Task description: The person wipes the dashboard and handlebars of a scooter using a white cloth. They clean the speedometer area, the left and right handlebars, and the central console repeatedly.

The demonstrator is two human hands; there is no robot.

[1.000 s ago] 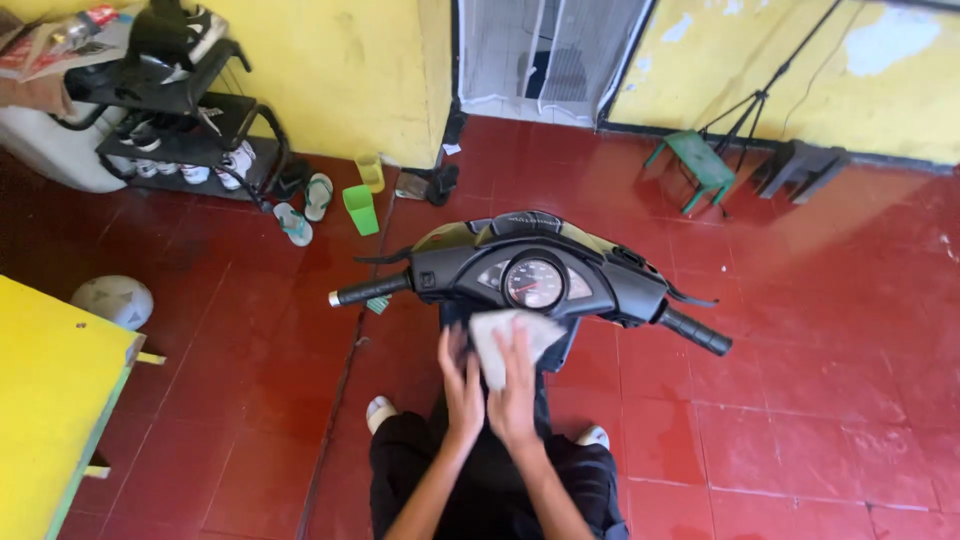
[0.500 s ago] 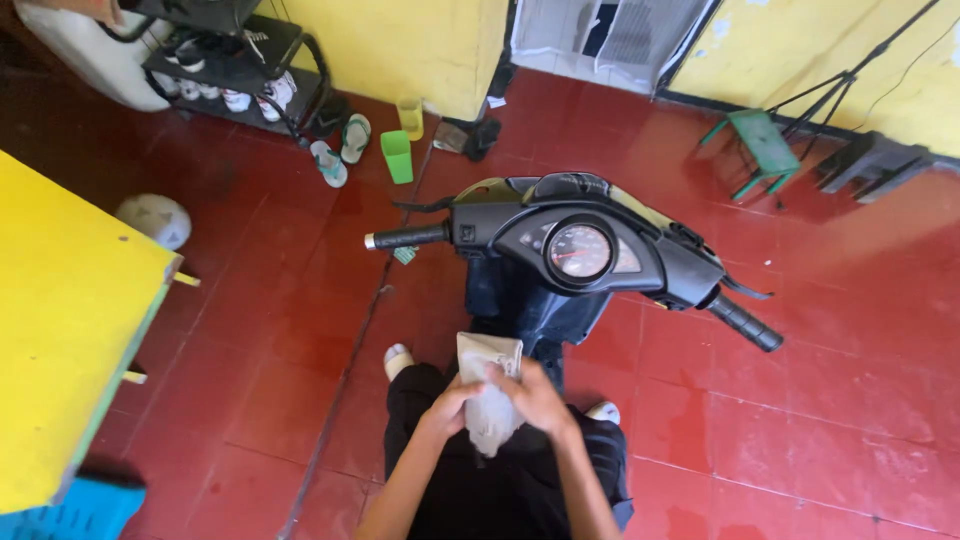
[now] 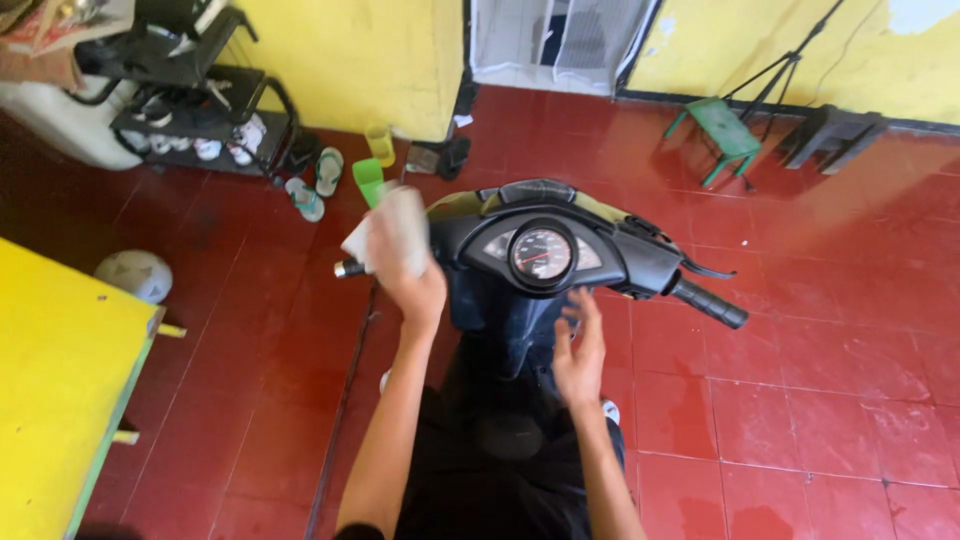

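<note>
I sit on a black scooter (image 3: 545,250) and look down at its handlebars and round speedometer. My left hand (image 3: 410,275) holds a white cloth (image 3: 392,235) pressed over the left handlebar grip. My right hand (image 3: 580,350) hovers with fingers spread just below the dashboard, touching nothing. The right handlebar grip (image 3: 710,303) is bare.
A yellow table (image 3: 60,390) stands at the left with a grey ball (image 3: 135,275) beside it. A black shoe rack (image 3: 190,90) and sandals (image 3: 315,185) are at the back left. Two green cups (image 3: 370,180), a green stool (image 3: 725,130) and a dark stool (image 3: 830,130) stand by the yellow wall.
Both hands held the cloth low in front of me. Now my left hand has carried it up to the left handlebar grip, and my right hand has let go.
</note>
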